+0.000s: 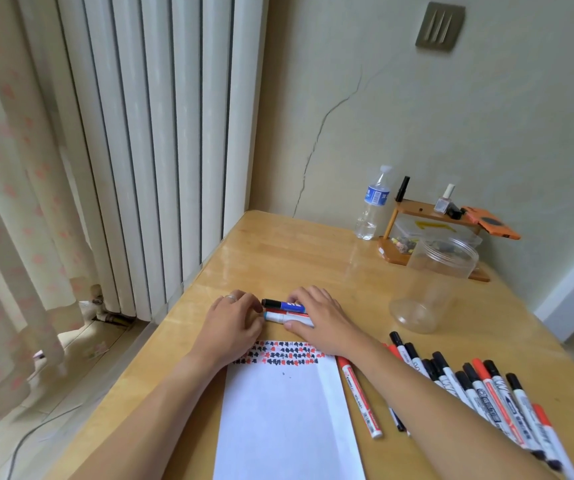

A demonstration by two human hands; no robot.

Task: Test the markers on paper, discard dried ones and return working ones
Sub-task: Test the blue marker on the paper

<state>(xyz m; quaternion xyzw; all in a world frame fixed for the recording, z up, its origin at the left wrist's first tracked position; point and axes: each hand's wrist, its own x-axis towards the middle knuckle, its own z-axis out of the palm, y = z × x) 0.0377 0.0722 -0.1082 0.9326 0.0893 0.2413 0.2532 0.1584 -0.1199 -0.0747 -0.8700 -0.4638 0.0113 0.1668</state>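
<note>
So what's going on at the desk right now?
A person is gathering a small bunch of markers just beyond the paper, left hand at the cap ends, right hand laid over them. The paper's top edge is covered in red and black test marks. More markers lie to the right, near a clear jar on its side.
</note>
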